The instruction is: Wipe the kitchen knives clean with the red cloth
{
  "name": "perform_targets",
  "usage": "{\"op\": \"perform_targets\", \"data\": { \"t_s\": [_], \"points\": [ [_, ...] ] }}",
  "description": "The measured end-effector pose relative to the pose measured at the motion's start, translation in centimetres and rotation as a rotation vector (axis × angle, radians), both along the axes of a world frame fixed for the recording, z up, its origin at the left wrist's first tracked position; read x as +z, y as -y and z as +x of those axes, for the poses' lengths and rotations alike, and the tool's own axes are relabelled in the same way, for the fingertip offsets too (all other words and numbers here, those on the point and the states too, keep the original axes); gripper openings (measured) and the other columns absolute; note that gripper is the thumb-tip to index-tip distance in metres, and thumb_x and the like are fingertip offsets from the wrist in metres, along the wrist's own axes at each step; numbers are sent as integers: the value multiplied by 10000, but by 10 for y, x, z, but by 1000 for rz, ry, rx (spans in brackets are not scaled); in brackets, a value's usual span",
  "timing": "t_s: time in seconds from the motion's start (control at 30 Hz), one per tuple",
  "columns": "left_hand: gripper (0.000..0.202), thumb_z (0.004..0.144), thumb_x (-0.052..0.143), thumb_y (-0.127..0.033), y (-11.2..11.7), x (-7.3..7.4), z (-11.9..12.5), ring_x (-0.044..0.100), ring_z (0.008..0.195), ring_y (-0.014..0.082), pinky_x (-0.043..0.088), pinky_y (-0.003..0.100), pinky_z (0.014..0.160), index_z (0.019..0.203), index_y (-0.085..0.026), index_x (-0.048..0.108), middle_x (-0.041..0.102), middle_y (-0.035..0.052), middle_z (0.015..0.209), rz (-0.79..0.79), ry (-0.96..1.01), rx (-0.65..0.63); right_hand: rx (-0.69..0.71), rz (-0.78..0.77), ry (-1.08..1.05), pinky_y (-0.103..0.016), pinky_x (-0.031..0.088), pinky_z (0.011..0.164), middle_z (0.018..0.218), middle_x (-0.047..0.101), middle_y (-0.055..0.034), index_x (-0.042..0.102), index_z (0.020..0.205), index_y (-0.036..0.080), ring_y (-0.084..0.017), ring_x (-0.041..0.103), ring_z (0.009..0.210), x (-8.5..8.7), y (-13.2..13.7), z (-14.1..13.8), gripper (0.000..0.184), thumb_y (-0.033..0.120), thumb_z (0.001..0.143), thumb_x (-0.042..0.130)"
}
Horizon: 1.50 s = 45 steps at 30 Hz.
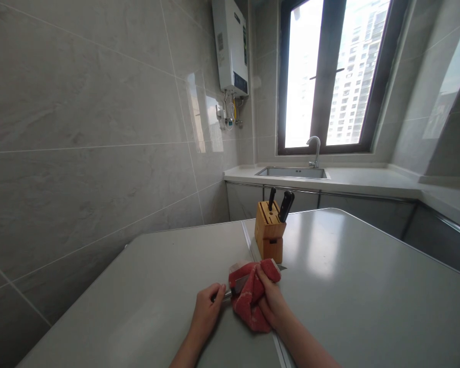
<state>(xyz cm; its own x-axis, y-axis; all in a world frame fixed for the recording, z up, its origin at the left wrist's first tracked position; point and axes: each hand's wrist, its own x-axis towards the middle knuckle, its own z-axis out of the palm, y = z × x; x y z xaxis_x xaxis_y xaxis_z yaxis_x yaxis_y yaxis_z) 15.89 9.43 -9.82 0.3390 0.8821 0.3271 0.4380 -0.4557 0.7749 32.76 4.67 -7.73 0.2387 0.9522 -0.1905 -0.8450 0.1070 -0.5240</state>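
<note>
My left hand (208, 307) is closed around the dark handle of a knife (240, 284). The blade points away to the right and is partly covered by a red cloth (249, 305) with pale patches. In my right hand (271, 302) the cloth is bunched up and folded over the blade, the thumb pressing on top. A sliver of metal shows past the cloth's far right edge, near the knife block. Just beyond my hands stands a wooden knife block (269, 237) with black-handled knives (286, 206) in it.
The pale table (168, 276) has a metal seam running lengthwise. Behind it is a white counter (362, 176) with a sink (291, 173) and a faucet (315, 151) below a window. A tiled wall rises on the left, with a water heater (230, 51) mounted on it.
</note>
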Motion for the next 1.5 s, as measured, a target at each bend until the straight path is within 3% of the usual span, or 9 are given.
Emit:
{"op": "perform_targets", "data": {
  "t_s": [0.27,0.53,0.7,1.0,1.5],
  "points": [
    [270,804,540,-347,9,7,0,409,566,109,305,196,535,634,-138,543,470,-17,579,36,-20,-132,-1,17,20,-311,532,666,673,700,-15,622,703,185,-182,644,626,4,1,-1,211,332,638,760],
    [321,838,512,-392,12,10,2,459,600,122,344,200,568,665,-133,588,543,2,617,16,-8,-167,-4,5,131,-270,503,642,668,688,-11,633,697,174,-142,617,603,-5,-3,0,228,336,625,776],
    [341,850,486,-415,16,12,4,492,633,138,375,213,606,709,-133,618,600,19,671,-22,-3,-224,66,36,266,-265,489,648,662,677,-2,640,720,177,-138,608,620,-8,0,-3,234,356,634,765],
    [313,825,508,-415,13,11,4,477,610,134,375,218,595,699,-138,580,586,13,661,-30,-13,-191,104,71,577,-285,479,709,819,710,-56,689,825,178,-191,615,749,-9,8,-3,280,334,612,781],
    [333,837,489,-427,11,7,4,434,586,121,342,207,564,684,-138,552,525,-7,622,-26,-37,-187,107,67,568,-285,472,775,853,710,-58,688,837,168,-194,625,782,1,12,-4,289,332,615,773]
  ]
}}
